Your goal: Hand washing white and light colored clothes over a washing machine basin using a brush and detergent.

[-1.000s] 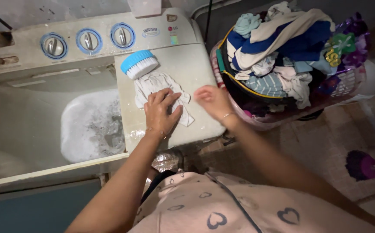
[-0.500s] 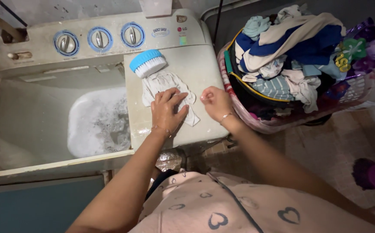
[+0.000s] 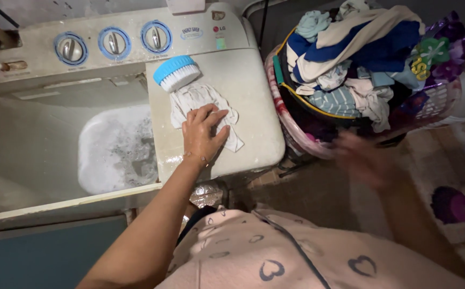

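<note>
A small wet white cloth (image 3: 192,101) lies spread flat on the closed beige lid (image 3: 243,85) of a twin-tub washing machine. My left hand (image 3: 203,134) presses flat on the cloth's lower part, fingers apart. A blue scrub brush with white bristles (image 3: 175,73) lies on the lid at the cloth's top end. My right hand (image 3: 358,158) is off the lid, blurred in motion below the laundry basket, and seems to hold nothing.
The open wash tub (image 3: 117,147) to the left holds foamy water. Three blue-ringed dials (image 3: 113,42) sit on the back panel. A pink basket (image 3: 297,126) heaped with mixed clothes stands to the right. A purple object (image 3: 449,203) lies on the floor.
My right hand left the lid and swung right, down beside the basket. My left hand stays pressed on the cloth. The view has shifted slightly.
</note>
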